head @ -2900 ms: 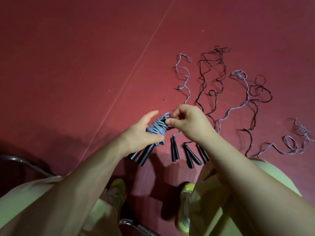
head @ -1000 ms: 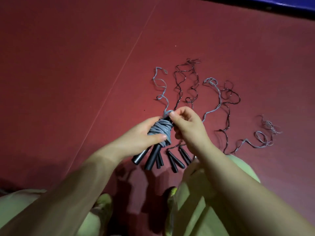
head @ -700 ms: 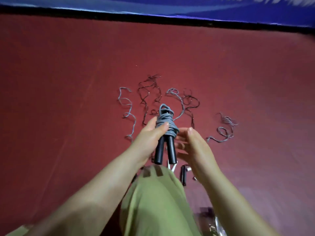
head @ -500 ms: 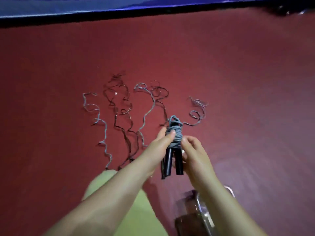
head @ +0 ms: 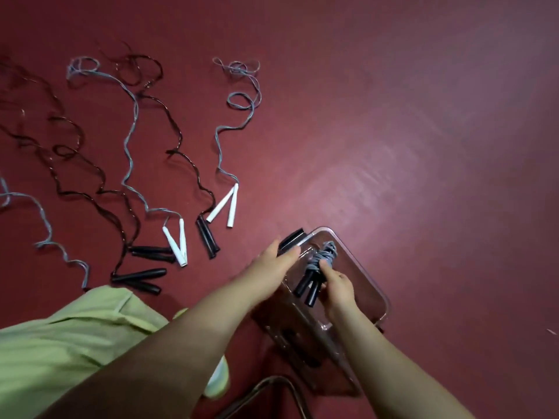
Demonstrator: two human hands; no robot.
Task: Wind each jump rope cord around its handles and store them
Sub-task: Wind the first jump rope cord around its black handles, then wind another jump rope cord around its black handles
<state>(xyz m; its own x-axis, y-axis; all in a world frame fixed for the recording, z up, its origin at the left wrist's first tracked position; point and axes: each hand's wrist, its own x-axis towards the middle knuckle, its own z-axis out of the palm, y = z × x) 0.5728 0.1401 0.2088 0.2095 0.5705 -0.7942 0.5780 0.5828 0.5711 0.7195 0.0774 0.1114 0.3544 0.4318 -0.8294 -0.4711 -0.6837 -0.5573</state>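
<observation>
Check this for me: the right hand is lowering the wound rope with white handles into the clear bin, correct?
Not quite. In the head view the wound rope held by the right hand has black handles, not white; it is over the clear bin.

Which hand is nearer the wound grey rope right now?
Right. The right hand holds the wound grey rope over the clear box; the left hand rests apart at the box's left edge.

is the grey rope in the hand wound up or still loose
Wound up: the grey cord is bunched tightly around the black handles, held by the right hand.
</observation>
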